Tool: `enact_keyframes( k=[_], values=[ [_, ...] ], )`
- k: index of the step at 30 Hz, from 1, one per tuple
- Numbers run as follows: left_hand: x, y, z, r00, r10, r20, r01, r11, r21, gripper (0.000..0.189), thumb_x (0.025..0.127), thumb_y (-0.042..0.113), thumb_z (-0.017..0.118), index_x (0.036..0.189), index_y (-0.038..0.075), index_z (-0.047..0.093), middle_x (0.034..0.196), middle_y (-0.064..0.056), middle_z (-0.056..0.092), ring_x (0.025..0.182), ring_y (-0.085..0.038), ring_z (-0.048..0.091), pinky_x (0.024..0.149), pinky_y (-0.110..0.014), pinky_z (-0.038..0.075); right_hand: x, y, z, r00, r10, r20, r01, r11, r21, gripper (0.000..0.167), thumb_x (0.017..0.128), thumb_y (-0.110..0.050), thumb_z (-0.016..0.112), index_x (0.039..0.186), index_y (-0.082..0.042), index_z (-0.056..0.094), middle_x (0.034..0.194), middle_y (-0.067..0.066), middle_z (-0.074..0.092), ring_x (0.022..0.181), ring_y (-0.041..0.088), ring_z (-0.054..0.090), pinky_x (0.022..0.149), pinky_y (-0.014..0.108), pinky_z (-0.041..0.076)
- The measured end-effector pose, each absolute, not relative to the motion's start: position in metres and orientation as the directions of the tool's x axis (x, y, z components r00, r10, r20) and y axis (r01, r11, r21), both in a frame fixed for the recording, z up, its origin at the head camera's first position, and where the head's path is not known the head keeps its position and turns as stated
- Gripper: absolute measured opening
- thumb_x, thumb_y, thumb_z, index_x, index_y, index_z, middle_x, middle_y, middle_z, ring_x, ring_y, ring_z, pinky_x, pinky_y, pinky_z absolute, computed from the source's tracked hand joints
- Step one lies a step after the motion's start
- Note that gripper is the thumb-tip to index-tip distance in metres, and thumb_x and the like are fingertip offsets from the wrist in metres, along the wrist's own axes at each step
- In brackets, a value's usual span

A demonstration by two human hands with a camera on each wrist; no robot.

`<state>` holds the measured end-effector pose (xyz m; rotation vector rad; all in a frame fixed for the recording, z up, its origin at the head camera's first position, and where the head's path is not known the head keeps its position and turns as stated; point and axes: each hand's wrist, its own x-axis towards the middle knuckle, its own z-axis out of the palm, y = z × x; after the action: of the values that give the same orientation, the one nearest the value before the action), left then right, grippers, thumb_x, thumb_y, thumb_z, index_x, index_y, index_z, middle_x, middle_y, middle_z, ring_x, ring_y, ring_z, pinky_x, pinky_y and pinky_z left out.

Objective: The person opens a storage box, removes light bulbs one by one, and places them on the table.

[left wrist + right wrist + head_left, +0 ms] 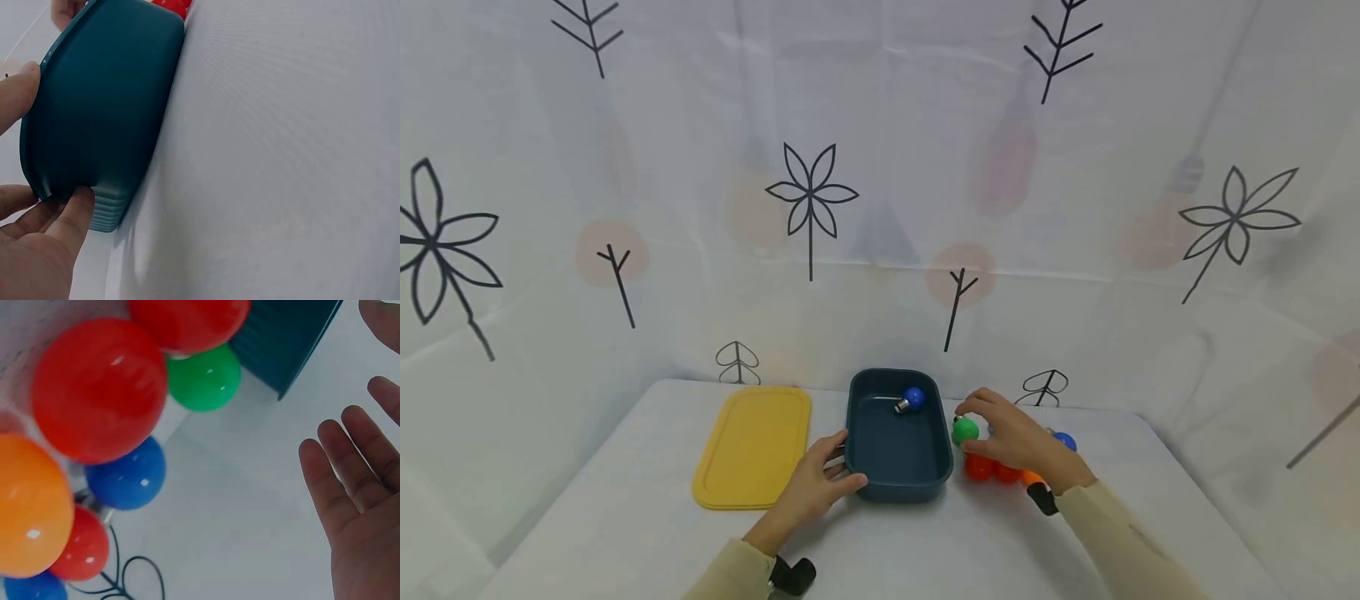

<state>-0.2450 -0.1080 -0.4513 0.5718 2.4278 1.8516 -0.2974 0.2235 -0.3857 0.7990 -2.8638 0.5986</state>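
Note:
My left hand (822,485) grips the left side of a dark teal plastic bin (897,454), the thumb at its near corner and the fingers against the side wall. Inside the bin, toward the back, lies a blue light bulb (914,397) with a silver metal base. To the right of the bin my right hand (1011,429) hovers over a green bulb (967,430), thumb and fingers spread on either side of it. The right wrist view shows those fingers loosely extended with nothing in them, apart from the green bulb (205,379).
Beside the green bulb lie red bulbs (979,467), an orange bulb (1032,478) and a blue bulb (1065,441), partly behind my right hand. A yellow tray-like lid (752,450) lies left of the bin. A patterned white curtain (880,317) hangs behind the table.

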Motion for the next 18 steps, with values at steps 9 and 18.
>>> enact_keyframes(
  k=[9,18],
  values=[
    [-0.227,-0.105,-0.426,-0.931,0.308,0.197,0.271,0.218,0.938,0.079,0.085,0.015,0.074,0.143,-0.012,0.028,0.14,-0.032,0.034,0.129,-0.046,0.038,0.104,-0.053,0.038,-0.313,0.198,-0.382,-0.846,-0.498,0.19,-0.533,0.783,-0.32,0.045,0.081,-0.032,0.077,0.121,-0.017,0.061,0.125,-0.004,0.051,0.115,0.021,0.049,0.096,0.045,0.05],
    [-0.246,-0.107,-0.454,-0.935,0.297,0.197,0.268,0.223,0.937,0.081,0.084,0.014,0.074,0.145,-0.009,0.027,0.143,-0.03,0.032,0.13,-0.044,0.037,0.105,-0.051,0.039,-0.326,0.178,-0.376,-0.847,-0.505,0.165,-0.53,0.787,-0.315,0.046,0.081,-0.034,0.076,0.122,-0.019,0.061,0.125,-0.002,0.051,0.115,0.023,0.05,0.099,0.045,0.047]
  ],
)
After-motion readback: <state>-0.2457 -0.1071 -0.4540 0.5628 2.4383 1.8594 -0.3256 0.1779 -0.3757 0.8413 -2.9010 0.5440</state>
